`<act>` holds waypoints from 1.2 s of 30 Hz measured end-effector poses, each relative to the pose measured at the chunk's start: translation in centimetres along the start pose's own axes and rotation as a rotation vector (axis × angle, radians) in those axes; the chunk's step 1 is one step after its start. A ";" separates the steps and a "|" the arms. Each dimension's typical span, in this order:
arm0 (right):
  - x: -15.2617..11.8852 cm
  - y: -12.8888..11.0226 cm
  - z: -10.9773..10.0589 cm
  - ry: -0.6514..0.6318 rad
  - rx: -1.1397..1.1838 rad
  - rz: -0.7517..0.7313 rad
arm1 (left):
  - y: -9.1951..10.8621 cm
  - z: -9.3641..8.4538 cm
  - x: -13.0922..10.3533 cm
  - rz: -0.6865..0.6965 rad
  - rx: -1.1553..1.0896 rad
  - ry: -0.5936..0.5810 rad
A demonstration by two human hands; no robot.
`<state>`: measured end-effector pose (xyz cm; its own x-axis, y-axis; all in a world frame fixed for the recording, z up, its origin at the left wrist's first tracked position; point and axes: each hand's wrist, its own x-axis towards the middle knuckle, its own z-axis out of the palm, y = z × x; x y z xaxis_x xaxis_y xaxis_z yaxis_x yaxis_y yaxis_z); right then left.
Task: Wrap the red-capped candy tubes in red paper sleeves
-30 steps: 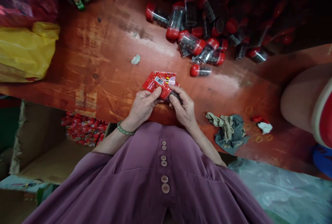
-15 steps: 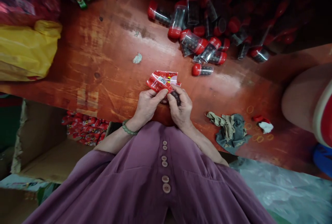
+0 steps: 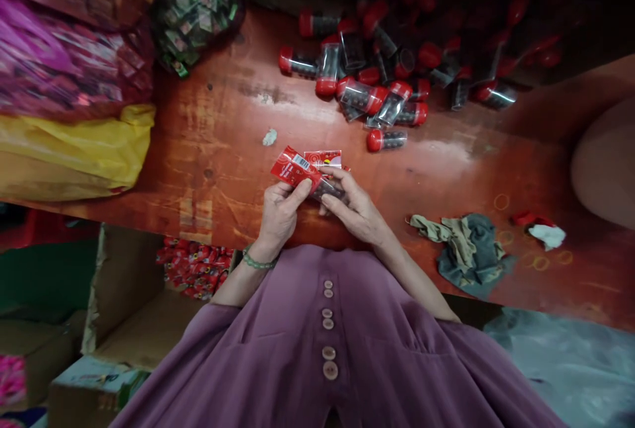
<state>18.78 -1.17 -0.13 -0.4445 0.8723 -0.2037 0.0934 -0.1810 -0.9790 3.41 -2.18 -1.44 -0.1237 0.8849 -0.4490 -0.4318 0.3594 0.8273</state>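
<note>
In front of my torso, my left hand (image 3: pixel 282 213) pinches the lower edge of a red printed packet (image 3: pixel 292 167) with a barcode on it. The packet tilts up to the left. My right hand (image 3: pixel 357 210) closes around a dark, shiny piece (image 3: pixel 330 188) that meets the packet's lower right end; whether the two are joined I cannot tell. Behind them shows a second red printed packet (image 3: pixel 317 158) with a yellow and pink picture, partly hidden by my right fingers and the first packet.
Many clear tubes with red caps (image 3: pixel 362 94) lie heaped at the back right. A crumpled cloth (image 3: pixel 469 249) and rubber bands (image 3: pixel 540 262) lie to the right. Filled bags (image 3: pixel 89 71) stand at left, above an open cardboard box (image 3: pixel 143 329) holding red packets.
The barcode packet has swung left and away from the second packet, which now shows more. My right fingers have stretched further over the dark piece. The whole view has shifted.
</note>
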 end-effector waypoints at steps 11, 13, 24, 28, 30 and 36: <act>-0.7 0.6 1.2 0.145 -0.313 -0.297 | 1.1 -0.3 -0.8 0.050 0.071 0.009; -0.9 0.3 1.5 0.151 -0.261 -0.286 | 1.4 -0.3 -0.9 0.074 0.052 0.031; -2.5 0.0 3.7 0.114 0.254 -0.174 | 1.8 0.5 -4.0 0.060 -0.007 -0.102; -3.1 -0.1 4.3 0.186 0.284 -0.178 | 1.7 0.7 -4.8 0.038 -0.032 -0.193; -3.5 -0.2 4.1 0.152 0.260 -0.197 | 1.9 0.7 -4.9 0.048 -0.031 -0.202; -5.0 0.0 3.1 0.096 0.220 -0.241 | 2.4 0.9 -5.1 0.048 -0.016 -0.146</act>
<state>18.24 -7.01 0.86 -0.3437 0.9387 0.0246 -0.2030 -0.0487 -0.9780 3.82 -5.55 3.12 -0.0138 0.9351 -0.3542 -0.4425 0.3119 0.8407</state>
